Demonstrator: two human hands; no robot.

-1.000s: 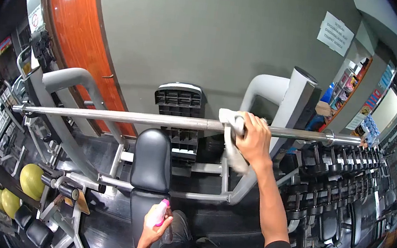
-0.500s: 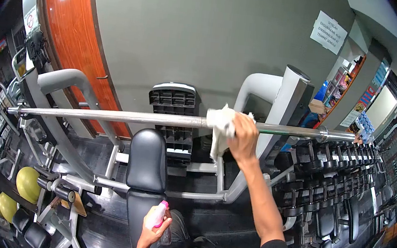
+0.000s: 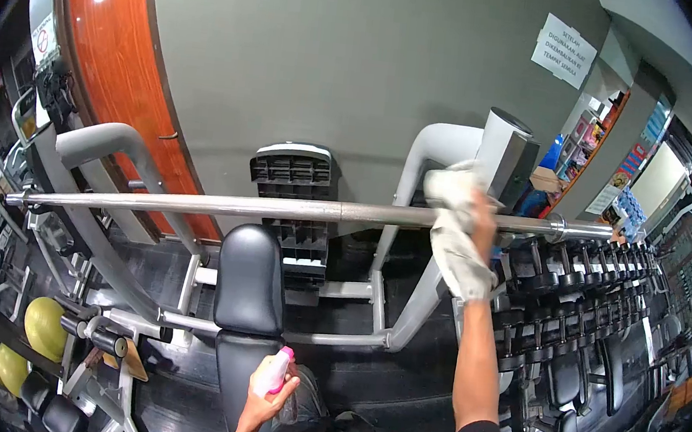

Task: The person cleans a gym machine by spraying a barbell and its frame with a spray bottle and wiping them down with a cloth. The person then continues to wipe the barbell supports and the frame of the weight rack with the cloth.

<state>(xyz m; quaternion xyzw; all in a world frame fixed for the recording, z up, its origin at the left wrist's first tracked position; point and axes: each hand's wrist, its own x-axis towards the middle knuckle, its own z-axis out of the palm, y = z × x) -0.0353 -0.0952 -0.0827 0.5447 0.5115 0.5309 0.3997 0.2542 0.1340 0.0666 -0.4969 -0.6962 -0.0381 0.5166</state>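
Right hand (image 3: 484, 222) was raised at arm's length, clenched over a white crumpled cloth (image 3: 454, 244) and pressing it on the long silver steel barbell bar (image 3: 279, 206). Only a few fingers (image 3: 485, 204) showed; the rest of the hand was under the fabric. The cloth looked off-white, soft and creased. It was bunched at the top where it wrapped the bar, with a loose tail hanging down over the wrist. It sat on the right part of the bar, just left of the grey upright post (image 3: 500, 152) and well short of the collar (image 3: 560, 228) near the bar's right end.

Left hand (image 3: 263, 405) was low near the body, gripped around a clear spray bottle with pink top (image 3: 273, 374), held upright with the nozzle up. It was well apart from the bar.

The bar looked polished and bare, running level across the view on the grey rack arms (image 3: 96, 143). A black padded bench (image 3: 251, 278) was below its middle. An orange wooden door (image 3: 104, 72) was left of the grey wall (image 3: 337, 63), with a white paper notice (image 3: 564, 47) up right. A dumbbell rack (image 3: 601, 281) was on the right and yellow-green balls (image 3: 43, 326) were low on the left.
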